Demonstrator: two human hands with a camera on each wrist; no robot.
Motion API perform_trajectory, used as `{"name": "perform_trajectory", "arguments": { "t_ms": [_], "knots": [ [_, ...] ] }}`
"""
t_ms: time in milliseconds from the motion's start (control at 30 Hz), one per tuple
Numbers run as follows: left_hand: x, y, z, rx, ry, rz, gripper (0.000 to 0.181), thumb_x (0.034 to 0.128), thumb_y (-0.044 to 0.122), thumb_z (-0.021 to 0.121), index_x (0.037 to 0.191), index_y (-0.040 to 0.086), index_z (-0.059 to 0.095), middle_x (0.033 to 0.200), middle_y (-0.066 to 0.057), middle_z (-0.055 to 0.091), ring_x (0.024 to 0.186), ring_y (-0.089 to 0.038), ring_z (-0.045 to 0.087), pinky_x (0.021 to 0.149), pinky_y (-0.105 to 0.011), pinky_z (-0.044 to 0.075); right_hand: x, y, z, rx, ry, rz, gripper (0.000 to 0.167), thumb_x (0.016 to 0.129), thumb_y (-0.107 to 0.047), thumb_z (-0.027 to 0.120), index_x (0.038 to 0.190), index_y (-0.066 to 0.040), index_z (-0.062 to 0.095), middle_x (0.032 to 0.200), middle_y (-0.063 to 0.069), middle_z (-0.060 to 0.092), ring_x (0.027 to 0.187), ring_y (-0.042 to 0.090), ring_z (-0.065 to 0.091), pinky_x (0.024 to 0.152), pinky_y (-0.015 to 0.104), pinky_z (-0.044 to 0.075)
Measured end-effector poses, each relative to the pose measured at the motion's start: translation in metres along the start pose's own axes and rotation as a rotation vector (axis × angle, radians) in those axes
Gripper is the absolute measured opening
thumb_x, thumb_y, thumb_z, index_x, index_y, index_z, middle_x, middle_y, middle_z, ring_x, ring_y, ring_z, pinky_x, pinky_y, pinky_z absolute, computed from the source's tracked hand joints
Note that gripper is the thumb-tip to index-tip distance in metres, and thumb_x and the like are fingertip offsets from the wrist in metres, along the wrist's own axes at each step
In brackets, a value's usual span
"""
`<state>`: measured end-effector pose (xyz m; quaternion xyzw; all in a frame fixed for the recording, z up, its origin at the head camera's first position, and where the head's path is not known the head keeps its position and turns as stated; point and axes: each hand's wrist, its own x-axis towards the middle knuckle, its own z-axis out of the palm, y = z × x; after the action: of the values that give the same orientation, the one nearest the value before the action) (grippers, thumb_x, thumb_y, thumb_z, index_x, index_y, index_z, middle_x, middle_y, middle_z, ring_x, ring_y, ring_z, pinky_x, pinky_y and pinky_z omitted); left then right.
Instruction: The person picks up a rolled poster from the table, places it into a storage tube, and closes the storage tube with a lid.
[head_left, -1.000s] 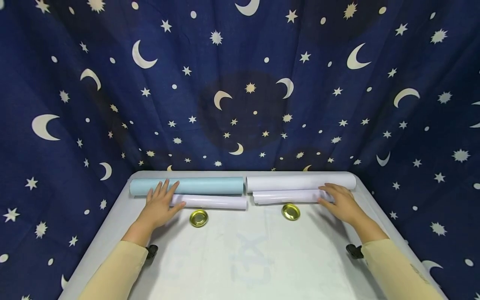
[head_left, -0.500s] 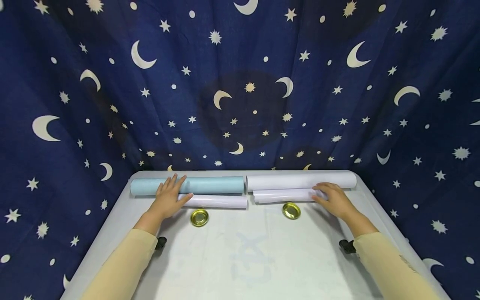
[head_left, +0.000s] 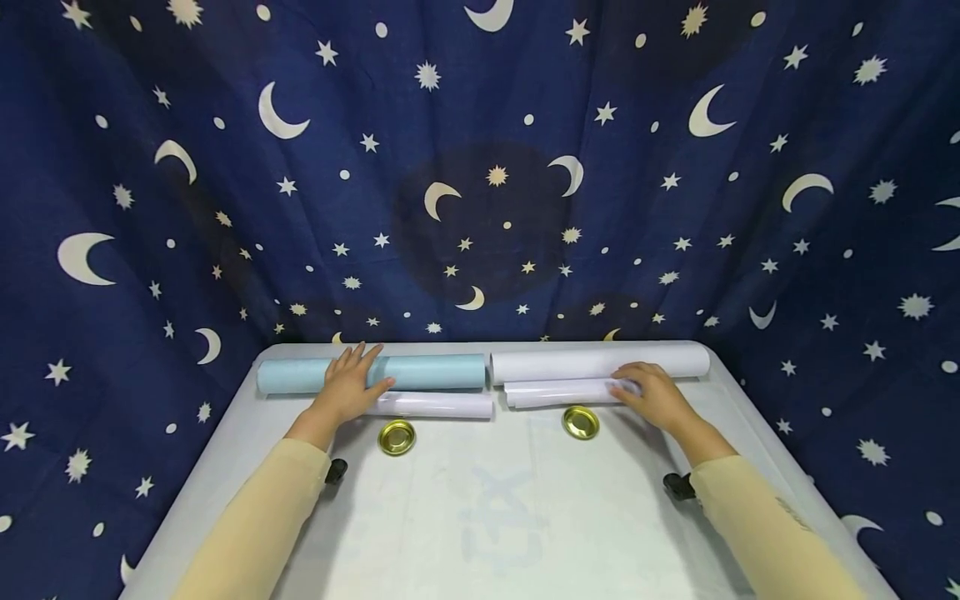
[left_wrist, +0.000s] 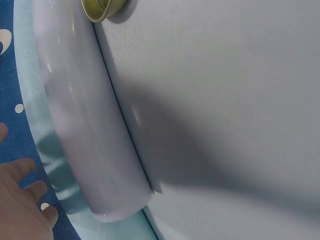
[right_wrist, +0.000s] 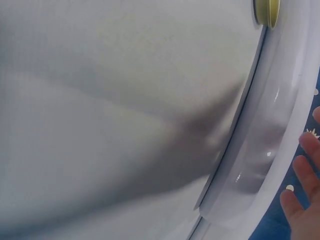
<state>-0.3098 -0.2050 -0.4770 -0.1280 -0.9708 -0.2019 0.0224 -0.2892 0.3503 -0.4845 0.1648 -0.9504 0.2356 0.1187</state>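
Observation:
My left hand [head_left: 347, 393] is over the light blue roll [head_left: 431, 372], its fingers spread and straight. Beneath its thumb lies the left end of a glossy white roll [head_left: 438, 405]; the left wrist view shows the fingers [left_wrist: 22, 167] apart from that roll. On the right side my right hand [head_left: 656, 398] hovers over a second glossy white roll [head_left: 558, 392], in front of a thicker matt white roll [head_left: 570, 364]. Its fingers [right_wrist: 306, 172] look loosely bent and hold nothing in the right wrist view. All the rolls lie flat along the table's far edge.
Two small gold-coloured round dishes stand in front of the rolls, a left dish [head_left: 397, 437] and a right dish [head_left: 581, 422]. The white table [head_left: 480, 508] has faint markings at its middle. Behind it hangs a dark blue curtain [head_left: 480, 150] with moons and stars.
My hands have drawn closer together: the left has moved right along the rolls, the right has moved left. The rolls and dishes have stayed in place.

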Motion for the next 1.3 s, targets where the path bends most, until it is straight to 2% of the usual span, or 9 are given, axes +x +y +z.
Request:
{"name": "perform_trajectory", "arguments": {
  "t_ms": [333, 567, 833, 1100, 1300],
  "knots": [
    [0.014, -0.004, 0.007, -0.008, -0.006, 0.030, 0.074, 0.0992, 0.050, 0.056, 0.158, 0.014, 0.029, 0.162, -0.023, 0.022, 0.148, -0.048, 0.015, 0.118, -0.064, 0.005, 0.004, 0.004, 0.006, 0.005, -0.010, 0.004, 0.035, 0.092, -0.026, 0.074, 0.118, -0.002, 0.070, 0.125, 0.020, 0.062, 0.122, 0.044, 0.049, 0.109, 0.059, 0.032],
    [0.022, 0.001, 0.009, -0.048, -0.020, 0.049, 0.072, 0.0988, 0.048, 0.059, 0.158, 0.015, 0.032, 0.161, -0.022, 0.027, 0.149, -0.045, 0.015, 0.119, -0.062, 0.004, 0.004, 0.005, 0.008, 0.008, -0.002, -0.005, 0.035, 0.091, -0.024, 0.075, 0.118, -0.002, 0.070, 0.124, 0.019, 0.063, 0.122, 0.044, 0.049, 0.107, 0.061, 0.033],
    [0.030, 0.006, 0.012, -0.067, 0.013, 0.071, 0.067, 0.0969, 0.043, 0.064, 0.152, 0.012, 0.042, 0.156, -0.020, 0.037, 0.147, -0.043, 0.022, 0.118, -0.062, 0.010, 0.006, 0.004, 0.013, 0.005, 0.002, -0.039, 0.032, 0.091, -0.021, 0.075, 0.115, -0.002, 0.071, 0.121, 0.019, 0.064, 0.119, 0.043, 0.052, 0.106, 0.059, 0.035],
    [0.034, 0.006, 0.016, -0.055, -0.010, 0.058, 0.055, 0.0966, 0.038, 0.066, 0.146, 0.015, 0.053, 0.150, -0.014, 0.049, 0.141, -0.039, 0.036, 0.117, -0.062, 0.007, 0.007, 0.002, 0.016, 0.016, 0.019, -0.069, 0.030, 0.089, -0.018, 0.077, 0.113, -0.001, 0.072, 0.119, 0.019, 0.065, 0.116, 0.043, 0.054, 0.104, 0.059, 0.037],
    [0.033, 0.008, 0.013, -0.052, -0.039, 0.070, 0.053, 0.0973, 0.034, 0.066, 0.147, 0.020, 0.052, 0.150, -0.013, 0.048, 0.139, -0.039, 0.036, 0.115, -0.061, 0.011, 0.008, 0.001, 0.019, 0.034, -0.003, -0.039, 0.030, 0.089, -0.019, 0.077, 0.115, -0.003, 0.072, 0.119, 0.017, 0.064, 0.116, 0.041, 0.053, 0.103, 0.059, 0.038]
  ]
}}
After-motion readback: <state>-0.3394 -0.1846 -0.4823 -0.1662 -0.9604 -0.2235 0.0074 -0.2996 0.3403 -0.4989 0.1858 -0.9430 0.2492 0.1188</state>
